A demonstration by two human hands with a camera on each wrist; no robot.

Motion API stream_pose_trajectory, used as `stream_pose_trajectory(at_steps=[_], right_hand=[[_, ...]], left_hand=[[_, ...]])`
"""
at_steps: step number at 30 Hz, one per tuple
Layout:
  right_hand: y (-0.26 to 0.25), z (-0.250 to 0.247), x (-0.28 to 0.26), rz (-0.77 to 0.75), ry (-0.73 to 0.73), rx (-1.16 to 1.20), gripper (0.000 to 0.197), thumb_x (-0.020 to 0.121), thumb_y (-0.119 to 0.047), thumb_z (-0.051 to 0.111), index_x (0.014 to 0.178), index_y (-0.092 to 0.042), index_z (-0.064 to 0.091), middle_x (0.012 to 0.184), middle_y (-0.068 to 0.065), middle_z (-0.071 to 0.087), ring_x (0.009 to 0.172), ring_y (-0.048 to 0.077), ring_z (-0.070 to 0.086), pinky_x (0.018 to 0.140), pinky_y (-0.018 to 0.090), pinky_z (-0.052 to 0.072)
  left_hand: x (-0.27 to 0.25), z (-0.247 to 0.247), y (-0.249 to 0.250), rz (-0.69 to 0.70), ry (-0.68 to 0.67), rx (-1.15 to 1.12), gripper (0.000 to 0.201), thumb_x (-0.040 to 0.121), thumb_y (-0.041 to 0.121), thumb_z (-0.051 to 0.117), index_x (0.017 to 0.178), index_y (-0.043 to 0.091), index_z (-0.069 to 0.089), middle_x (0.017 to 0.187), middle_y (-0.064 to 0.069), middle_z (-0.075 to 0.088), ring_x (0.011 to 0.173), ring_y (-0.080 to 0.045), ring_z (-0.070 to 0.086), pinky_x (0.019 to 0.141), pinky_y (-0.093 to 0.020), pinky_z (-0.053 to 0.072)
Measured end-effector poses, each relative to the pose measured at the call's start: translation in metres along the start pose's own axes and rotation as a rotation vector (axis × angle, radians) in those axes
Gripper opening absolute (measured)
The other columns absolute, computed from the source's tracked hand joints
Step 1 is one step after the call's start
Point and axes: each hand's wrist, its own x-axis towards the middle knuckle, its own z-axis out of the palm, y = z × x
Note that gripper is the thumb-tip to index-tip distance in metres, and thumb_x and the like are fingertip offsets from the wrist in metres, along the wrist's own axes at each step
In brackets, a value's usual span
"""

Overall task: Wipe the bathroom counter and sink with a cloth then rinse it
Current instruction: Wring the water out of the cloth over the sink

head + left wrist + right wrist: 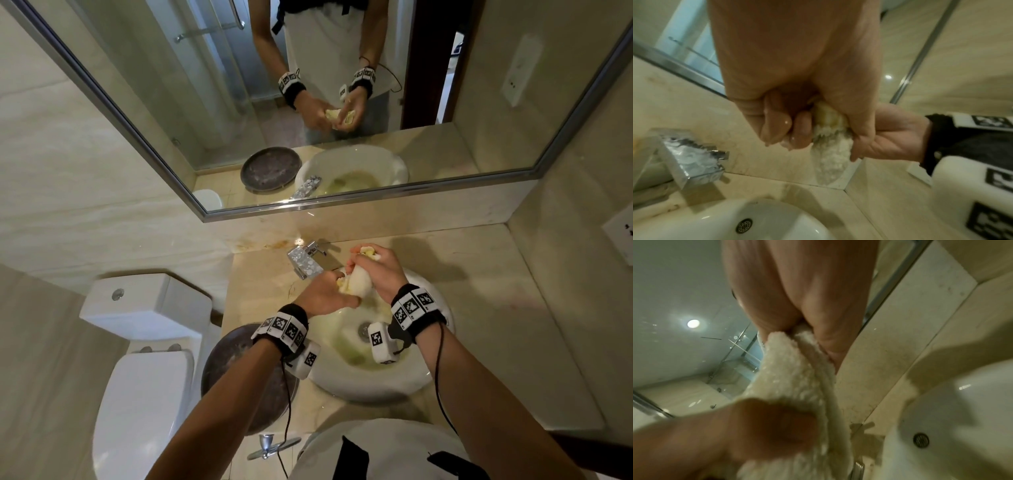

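Observation:
A white and pale yellow cloth is bunched into a roll above the far rim of the white sink. My left hand grips its near end and my right hand grips its far end, fingers curled round it. From the left wrist, wet fingers squeeze the cloth. In the right wrist view the fluffy cloth runs from my right hand down to the left hand. The beige counter surrounds the sink.
A chrome faucet stands left of the hands at the counter's back edge. A dark round tray sits on the counter's left side, with a white toilet beyond. A mirror hangs above. The sink drain lies below the hands.

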Motion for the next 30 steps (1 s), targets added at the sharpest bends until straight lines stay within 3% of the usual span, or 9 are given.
stream_pose_trajectory(at_steps=[4, 7, 10, 13, 16, 22, 26, 28, 30], right_hand=[[0.021, 0.007, 0.007, 0.124, 0.259, 0.047, 0.008, 0.09, -0.009, 0.071, 0.093, -0.002, 0.07, 0.076, 0.018, 0.069, 0.066, 0.027, 0.065, 0.068, 0.042, 0.059], [0.038, 0.007, 0.01, 0.203, 0.375, 0.061, 0.009, 0.088, -0.01, 0.071, 0.086, -0.002, 0.068, 0.08, 0.02, 0.071, 0.069, 0.03, 0.067, 0.07, 0.045, 0.06], [0.041, 0.005, 0.007, 0.236, 0.389, 0.028, 0.014, 0.089, -0.006, 0.069, 0.076, -0.005, 0.065, 0.067, 0.014, 0.068, 0.066, 0.03, 0.066, 0.073, 0.045, 0.058], [0.04, -0.001, 0.007, 0.279, 0.349, -0.034, 0.013, 0.092, -0.006, 0.065, 0.08, -0.003, 0.069, 0.063, 0.014, 0.066, 0.058, 0.027, 0.063, 0.07, 0.038, 0.056], [0.041, -0.011, 0.007, 0.336, 0.274, -0.131, 0.015, 0.091, -0.012, 0.068, 0.09, -0.001, 0.077, 0.077, 0.016, 0.074, 0.07, 0.028, 0.066, 0.073, 0.039, 0.057], [0.023, -0.022, 0.001, 0.31, 0.225, -0.087, 0.049, 0.094, -0.05, 0.064, 0.062, -0.012, 0.063, 0.065, 0.011, 0.066, 0.056, 0.023, 0.059, 0.06, 0.026, 0.051], [0.013, -0.024, 0.001, 0.36, 0.165, 0.235, 0.064, 0.086, -0.062, 0.066, 0.046, -0.019, 0.042, 0.053, 0.008, 0.047, 0.05, 0.024, 0.05, 0.072, 0.038, 0.046], [0.007, -0.02, -0.001, 0.323, 0.076, 0.324, 0.065, 0.093, -0.055, 0.061, 0.047, -0.019, 0.032, 0.049, 0.006, 0.037, 0.048, 0.022, 0.045, 0.067, 0.035, 0.045], [0.0, -0.013, -0.004, 0.28, -0.043, 0.374, 0.065, 0.097, -0.048, 0.058, 0.047, -0.018, 0.029, 0.045, 0.005, 0.032, 0.046, 0.021, 0.041, 0.059, 0.031, 0.045]], left_hand=[[-0.002, 0.009, 0.008, 0.068, 0.121, 0.382, 0.034, 0.068, 0.037, 0.079, 0.087, 0.011, 0.069, 0.078, -0.004, 0.07, 0.069, -0.023, 0.067, 0.06, -0.036, 0.056], [-0.003, 0.021, 0.009, 0.061, 0.194, 0.695, 0.042, 0.073, 0.045, 0.074, 0.097, 0.011, 0.066, 0.089, -0.007, 0.068, 0.079, -0.027, 0.066, 0.06, -0.032, 0.05], [-0.005, 0.032, 0.004, 0.035, 0.182, 0.733, 0.044, 0.076, 0.047, 0.071, 0.101, 0.013, 0.061, 0.096, -0.008, 0.068, 0.087, -0.03, 0.065, 0.062, -0.032, 0.046], [-0.005, 0.035, 0.0, -0.005, 0.106, 0.665, 0.041, 0.075, 0.046, 0.073, 0.094, 0.012, 0.061, 0.091, -0.006, 0.066, 0.081, -0.028, 0.062, 0.059, -0.031, 0.04], [-0.004, 0.031, 0.001, -0.032, 0.023, 0.59, 0.04, 0.073, 0.045, 0.075, 0.087, 0.011, 0.06, 0.087, -0.004, 0.064, 0.078, -0.024, 0.059, 0.057, -0.03, 0.038], [-0.01, -0.001, 0.004, -0.052, -0.44, 0.05, 0.034, 0.085, 0.043, 0.072, 0.095, 0.013, 0.058, 0.085, 0.002, 0.064, 0.073, -0.011, 0.057, 0.062, -0.026, 0.04], [-0.01, -0.017, -0.007, 0.065, -0.371, -0.116, 0.036, 0.082, 0.031, 0.08, 0.102, 0.004, 0.067, 0.091, -0.005, 0.069, 0.085, -0.016, 0.061, 0.078, -0.036, 0.049], [-0.008, -0.018, -0.005, 0.065, -0.326, -0.138, 0.051, 0.073, 0.034, 0.087, 0.11, 0.008, 0.064, 0.107, -0.007, 0.069, 0.104, -0.019, 0.064, 0.099, -0.042, 0.05], [-0.01, -0.015, 0.001, 0.029, -0.33, -0.193, 0.073, 0.065, 0.035, 0.091, 0.125, 0.017, 0.054, 0.122, -0.001, 0.065, 0.117, -0.015, 0.06, 0.104, -0.039, 0.047]])
